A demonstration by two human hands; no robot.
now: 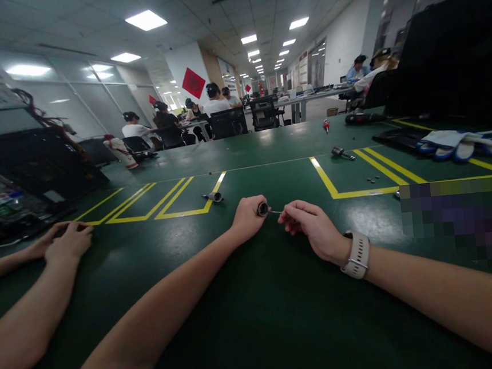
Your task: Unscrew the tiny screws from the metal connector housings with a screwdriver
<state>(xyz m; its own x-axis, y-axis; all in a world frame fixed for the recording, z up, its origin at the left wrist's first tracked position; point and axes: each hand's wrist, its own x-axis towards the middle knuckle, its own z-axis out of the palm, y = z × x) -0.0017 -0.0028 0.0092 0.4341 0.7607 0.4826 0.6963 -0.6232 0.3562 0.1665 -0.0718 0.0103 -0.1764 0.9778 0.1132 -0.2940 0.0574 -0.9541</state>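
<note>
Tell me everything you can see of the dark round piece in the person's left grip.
The round piece shows mostly its circular end, facing the camera: a paler, shiny ring around a dark middle, metallic in look. The left grip wraps around it and hides most of its body, so its length can't be told. It is held over the green tabletop. A thin rod in the right grip points at it; whether they touch is unclear.

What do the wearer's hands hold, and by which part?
The left hand grips a dark, cylindrical metallic part around its body, round end exposed. The right hand pinches a thin, pale, metallic-looking rod by its right end.
</note>
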